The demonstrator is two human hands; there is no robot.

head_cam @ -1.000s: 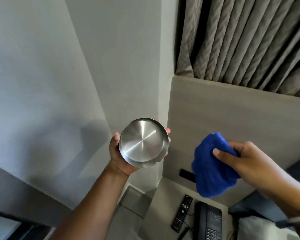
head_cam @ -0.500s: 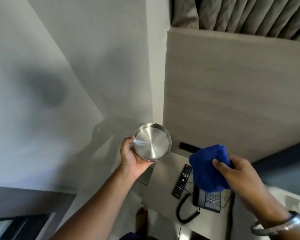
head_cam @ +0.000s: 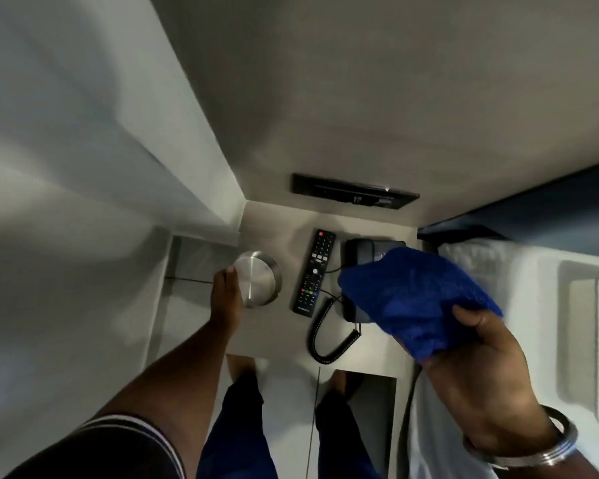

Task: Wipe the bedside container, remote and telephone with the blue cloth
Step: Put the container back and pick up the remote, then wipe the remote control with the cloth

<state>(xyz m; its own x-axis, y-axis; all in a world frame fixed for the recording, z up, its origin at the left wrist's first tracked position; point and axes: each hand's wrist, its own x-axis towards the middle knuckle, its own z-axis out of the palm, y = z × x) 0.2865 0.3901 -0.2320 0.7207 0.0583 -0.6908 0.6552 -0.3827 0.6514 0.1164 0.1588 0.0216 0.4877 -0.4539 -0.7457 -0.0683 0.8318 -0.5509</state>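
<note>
Now left hand (head_cam: 226, 294) grips container (head_cam: 258, 283), arm extended.

Bare tabletop (head_cam: 274, 333) near the front edge (left of the coiled cord (head_cam: 329, 337)) lies open.

nightstand (head_cam: 274, 335): container (head_cam: 260, 282), remote (head_cam: 314, 273), telephone (head_cam: 360, 254)
</note>
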